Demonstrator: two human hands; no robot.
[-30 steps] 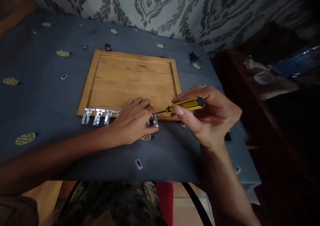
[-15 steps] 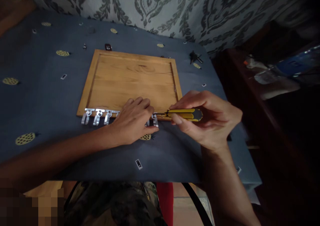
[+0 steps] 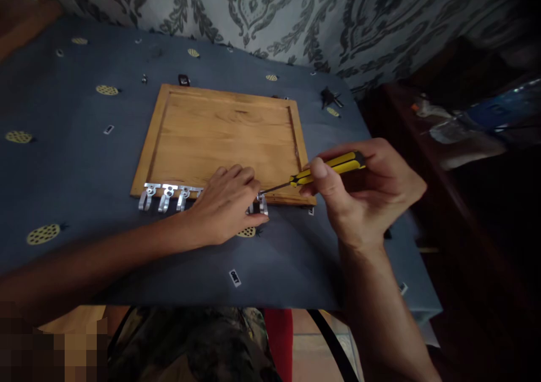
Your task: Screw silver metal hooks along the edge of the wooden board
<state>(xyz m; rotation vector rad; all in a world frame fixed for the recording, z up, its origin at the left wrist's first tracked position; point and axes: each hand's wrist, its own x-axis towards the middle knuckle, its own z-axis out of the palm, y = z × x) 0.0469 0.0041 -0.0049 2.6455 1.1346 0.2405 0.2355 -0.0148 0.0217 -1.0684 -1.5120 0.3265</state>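
Note:
A wooden board (image 3: 228, 137) with a raised frame lies flat on the table. Along its near edge runs a silver hook rail (image 3: 168, 192), with several hooks jutting towards me. My left hand (image 3: 226, 207) is closed over the rail's right part, fingers curled on the board side and thumb in front; it hides the middle hooks. In my right hand (image 3: 367, 199) is a yellow-and-black screwdriver (image 3: 327, 169), held by its handle. The screwdriver slants down to the left, its tip at the rail's right end beside my left fingers. Whether a screw sits under the tip, I cannot tell.
A blue-grey tablecloth (image 3: 76, 168) with pineapple prints covers the table. Behind the board lie a small dark object (image 3: 183, 80), small metal bits (image 3: 145, 79) and a black item (image 3: 329, 97). Patterned fabric (image 3: 253, 10) hangs behind. Plastic packaging (image 3: 452, 131) sits at right.
My right hand has shifted up and to the right, tilting the screwdriver from nearly level to handle-high. My left hand stays on the rail.

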